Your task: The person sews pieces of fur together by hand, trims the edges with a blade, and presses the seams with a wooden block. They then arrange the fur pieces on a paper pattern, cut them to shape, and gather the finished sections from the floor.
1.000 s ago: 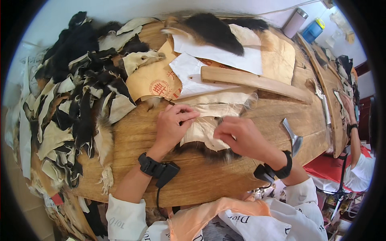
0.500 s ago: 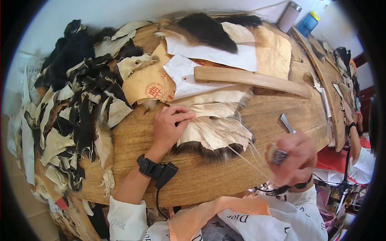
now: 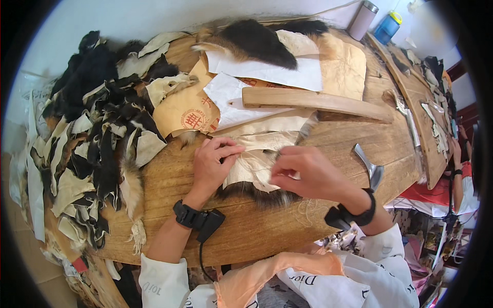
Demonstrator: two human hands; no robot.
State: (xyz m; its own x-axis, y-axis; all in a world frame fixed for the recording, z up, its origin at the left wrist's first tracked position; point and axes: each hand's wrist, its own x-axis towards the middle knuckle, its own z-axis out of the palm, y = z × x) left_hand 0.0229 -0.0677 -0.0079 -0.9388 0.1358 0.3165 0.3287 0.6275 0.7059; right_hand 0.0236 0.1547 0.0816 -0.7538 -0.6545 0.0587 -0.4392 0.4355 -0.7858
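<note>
A fur pelt (image 3: 250,173) lies on the wooden table in front of me, cream skin side up, with dark fur along its near edge. At its left part, my left hand (image 3: 215,161) pinches the skin between thumb and fingers. My right hand (image 3: 313,172) is over the pelt's right part, its fingers curled together; what they hold is hidden. Loose pale thread (image 3: 309,211) lies in loops on the table below the right hand. Farther right rests a metal blade tool (image 3: 371,168) with a wide curved edge.
A heap of black and cream fur scraps (image 3: 97,149) covers the left side. Beyond the pelt are a wooden bar (image 3: 316,102), paper pieces (image 3: 344,66) and dark fur (image 3: 257,41). Two bottles (image 3: 387,28) stand at the back right. Another person's arm (image 3: 457,172) shows at far right.
My right hand has come in from the lower right to the pelt. The thread, stretched toward that hand before, now lies slack on the table. My left hand stays on the pelt.
</note>
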